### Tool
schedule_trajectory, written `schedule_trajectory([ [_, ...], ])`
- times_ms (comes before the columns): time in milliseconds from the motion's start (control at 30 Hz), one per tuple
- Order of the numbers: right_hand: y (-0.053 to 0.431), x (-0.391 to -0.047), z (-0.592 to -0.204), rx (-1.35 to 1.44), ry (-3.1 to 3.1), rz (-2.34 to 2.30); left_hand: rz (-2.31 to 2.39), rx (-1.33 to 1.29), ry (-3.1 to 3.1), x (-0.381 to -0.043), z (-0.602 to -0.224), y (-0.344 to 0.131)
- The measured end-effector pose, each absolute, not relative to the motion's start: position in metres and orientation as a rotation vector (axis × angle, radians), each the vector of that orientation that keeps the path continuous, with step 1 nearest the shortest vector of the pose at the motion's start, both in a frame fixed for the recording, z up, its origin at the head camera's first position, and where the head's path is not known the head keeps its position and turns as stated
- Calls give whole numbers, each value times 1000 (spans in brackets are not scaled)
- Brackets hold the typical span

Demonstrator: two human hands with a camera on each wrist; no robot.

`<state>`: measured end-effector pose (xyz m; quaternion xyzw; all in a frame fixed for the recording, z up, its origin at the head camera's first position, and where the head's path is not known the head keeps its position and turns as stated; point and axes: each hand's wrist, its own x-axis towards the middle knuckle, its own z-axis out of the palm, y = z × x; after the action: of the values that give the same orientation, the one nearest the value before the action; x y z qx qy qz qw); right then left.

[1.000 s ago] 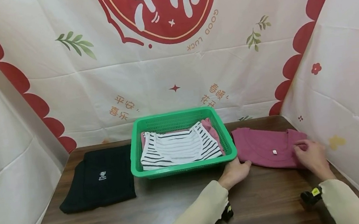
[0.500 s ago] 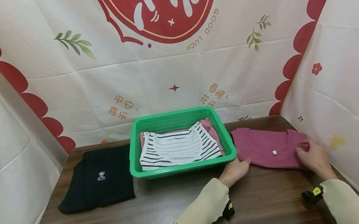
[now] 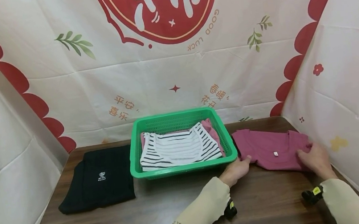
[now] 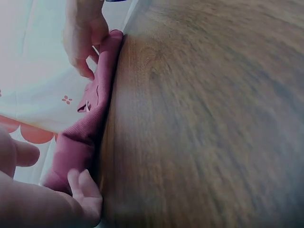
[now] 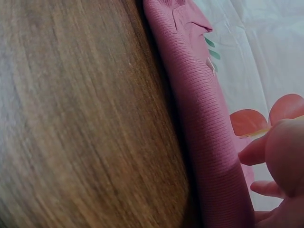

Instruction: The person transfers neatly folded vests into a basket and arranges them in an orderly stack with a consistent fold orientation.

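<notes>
A folded pink ribbed shirt (image 3: 270, 150) with a small white neck label lies at the right of the table, beside the green basket. At its left front corner my left hand (image 3: 235, 171) grips the fabric, the edge puckered by the thumb. In the left wrist view, the fingers (image 4: 85, 187) of that hand sit under the near end of the shirt. My right hand (image 3: 317, 159) pinches the shirt's right end, which bunches up by the fingertips. The right wrist view has the shirt's thick folded front edge (image 5: 204, 128) alongside the right hand's fingers (image 5: 254, 151).
The green plastic basket (image 3: 185, 168) stands at the back middle, holding a folded white top with black stripes (image 3: 180, 146) over pink cloth. Black folded clothing (image 3: 108, 185) with a white print lies left of it. Patterned white cloth walls (image 3: 175, 72) enclose the wooden table (image 3: 138, 222).
Both hands have taken hold of the shirt's ends. The fabric at its left front corner and right end has bunched and lifted slightly, while the basket and black clothing have stayed put.
</notes>
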<state>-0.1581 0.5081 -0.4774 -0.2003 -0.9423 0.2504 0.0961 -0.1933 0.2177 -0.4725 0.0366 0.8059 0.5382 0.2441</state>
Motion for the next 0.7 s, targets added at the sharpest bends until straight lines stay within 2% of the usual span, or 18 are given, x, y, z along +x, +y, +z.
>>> schedule_trajectory([
  [267, 508, -158, -481, -710, -2808, 714, 1427, 43, 2245, -192, -476, 220],
  [700, 510, -153, -476, -678, -2872, 807, 1589, 149, 2198, -186, -474, 216],
])
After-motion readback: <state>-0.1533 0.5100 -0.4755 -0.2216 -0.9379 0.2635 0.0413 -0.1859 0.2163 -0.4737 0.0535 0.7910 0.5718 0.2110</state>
